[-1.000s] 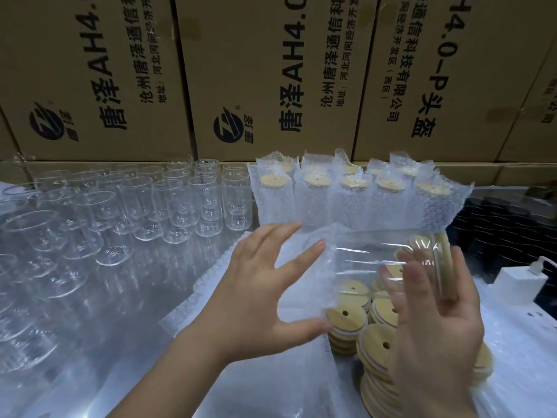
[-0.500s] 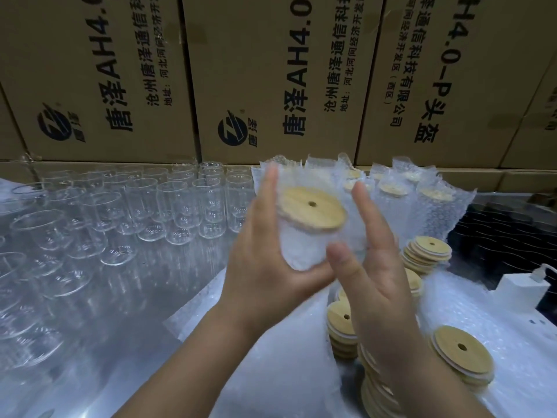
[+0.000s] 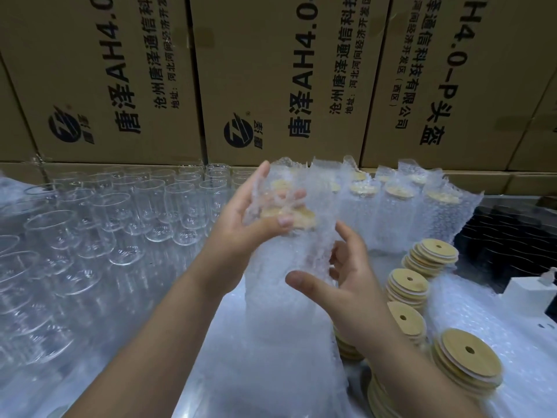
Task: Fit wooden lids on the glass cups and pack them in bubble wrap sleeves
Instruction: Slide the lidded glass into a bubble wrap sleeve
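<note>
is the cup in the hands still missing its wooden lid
No, a wooden lid already sits on the cup inside the bubble wrap sleeve held by the left hand.

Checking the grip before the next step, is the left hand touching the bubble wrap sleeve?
Touching. The head view shows the left hand pinching the top of the bubble wrap sleeve, thumb pressed on the wrap.

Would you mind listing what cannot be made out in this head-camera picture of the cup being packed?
- Glass cup in the bubble wrap sleeve: head view, the wrap blurs its body; only its wooden lid shows.
- Left hand fingertips: veiled by the sleeve's open top.
- Nearest lid stack: cut off by the bottom edge and the right hand forearm.
</note>
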